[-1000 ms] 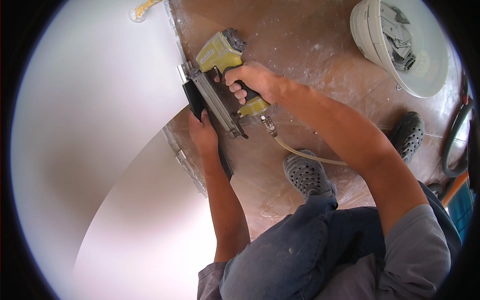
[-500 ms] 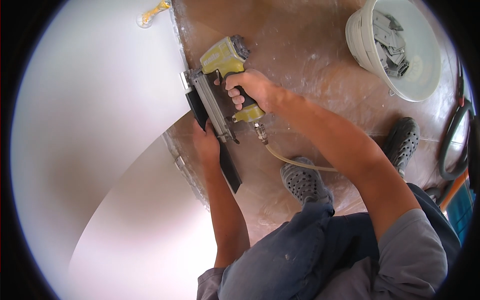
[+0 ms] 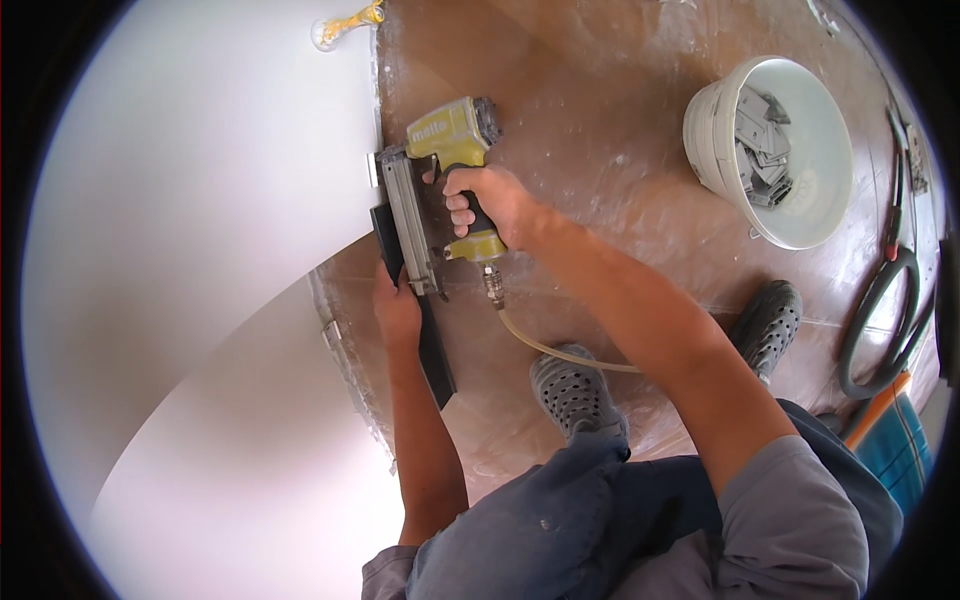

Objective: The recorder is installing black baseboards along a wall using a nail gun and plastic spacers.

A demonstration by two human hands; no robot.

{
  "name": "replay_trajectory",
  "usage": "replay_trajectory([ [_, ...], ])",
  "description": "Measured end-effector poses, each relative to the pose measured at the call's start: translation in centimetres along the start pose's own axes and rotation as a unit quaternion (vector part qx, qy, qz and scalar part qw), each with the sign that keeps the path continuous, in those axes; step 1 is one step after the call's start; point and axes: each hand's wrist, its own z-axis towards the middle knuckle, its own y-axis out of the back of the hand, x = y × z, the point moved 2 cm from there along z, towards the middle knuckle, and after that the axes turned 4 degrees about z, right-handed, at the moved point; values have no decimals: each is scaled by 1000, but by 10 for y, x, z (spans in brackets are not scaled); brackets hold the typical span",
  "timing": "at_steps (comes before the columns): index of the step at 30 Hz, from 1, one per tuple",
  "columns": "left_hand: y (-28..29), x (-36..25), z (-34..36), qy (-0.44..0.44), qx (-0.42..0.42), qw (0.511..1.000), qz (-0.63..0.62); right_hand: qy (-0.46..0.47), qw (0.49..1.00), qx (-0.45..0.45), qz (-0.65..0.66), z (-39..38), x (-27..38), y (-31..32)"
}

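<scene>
Yellow, black and grey, a nail gun [image 3: 455, 140] is held low over a brown floor [image 3: 590, 130] by a person in blue jeans [image 3: 500, 530] and a grey short-sleeved shirt [image 3: 800, 510]. The right hand [image 3: 500, 205] is wrapped around its dark handle, with one fingertip showing at the trigger. The tool's head points toward a white wall [image 3: 230, 180] on the left, its front end close to a small pale metal piece [image 3: 373, 169] at the wall's foot; whether the two touch cannot be told. The left hand [image 3: 398, 315] is closed on a long dark strip [image 3: 433, 350], gripping it beside the gun's metal magazine, which covers part of it; the strip's lower end slants down past the wrist. From the base of the handle, a metal coupling [image 3: 493, 287] leads to a pale air hose [image 3: 530, 340] that runs over one of the person's grey perforated clogs [image 3: 575, 392] and on under the right forearm.

Upper right, a white bucket [image 3: 708, 140] tilts in view, with flat grey pieces [image 3: 758, 130] inside. Near the right edge is a dark looped hose [image 3: 855, 350], with a blue item [image 3: 895, 445] below it. At the top, a clear and orange object [image 3: 345, 25] stands out against the white wall.
</scene>
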Motion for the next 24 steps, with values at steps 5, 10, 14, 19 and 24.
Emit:
replay_trajectory([
  [5, -4, -1, -2, -22, 41, 998, 37, 27, 998, -20, -54, -20, 15, -5],
  [10, -5, 12, -14, 39, 66, 997, -17, 17, 973, -7, -230, -71, 46, -12],
  [14, -16, -10, -12, 10, 72, 997, 6, -36, 938, -23, -345, -126, 89, -22],
  [19, -16, -12, -28, -22, 72, 997, 30, -42, 680, -101, -725, -169, 99, -70],
  [24, -11, 1, -51, -82, 145, 979, 120, 172, 280, 43, -944, -157, 74, -52],
])
